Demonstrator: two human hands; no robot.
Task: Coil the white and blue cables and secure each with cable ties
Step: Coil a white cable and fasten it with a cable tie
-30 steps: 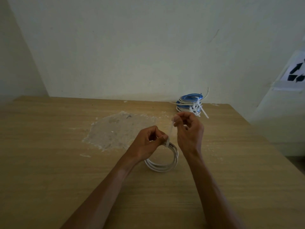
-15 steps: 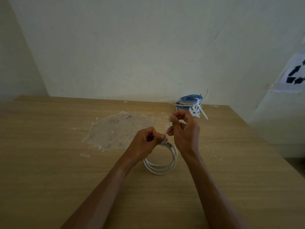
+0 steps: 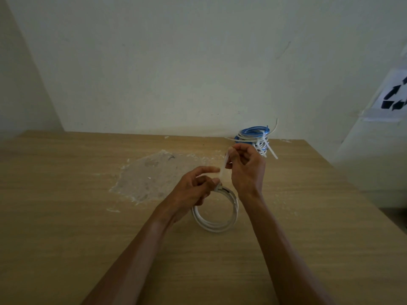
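Two hands meet just right of the frame's centre, both busy on one cable tie point(image 3: 223, 169). The right hand point(image 3: 246, 170) pinches the tie's free end between thumb and forefinger, its other fingers curled in. The left hand point(image 3: 195, 191) grips the top of one white cable coil point(image 3: 217, 225) where the tie wraps it, thumb and curled fingers closed round the strands, while its index finger sticks out straight toward the right, touching or nearly touching the tie.

The tie is a thin pale strip. Its long axis runs almost upright in the frame, from the wrapped spot at the coil's top up to the right fingertips, leaning slightly right at the upper end. The coil is a ring of several turns, seen nearly face-on, hanging below the left hand's fingers between the two wrists, its lower arc toward the bottom of the frame. Whether that arc touches the table point(image 3: 66, 216) I cannot tell.

One stack of finished coils point(image 3: 253, 132), blue and white, sits at the table's far edge in the upper right, just behind the right hand, with several tie tails point(image 3: 272, 153) sticking out sideways. How many coils it holds I cannot count. One pale worn patch point(image 3: 154, 175) marks the wood left of the hands. One sheet with dark arrows point(image 3: 394, 97) hangs at the right edge.
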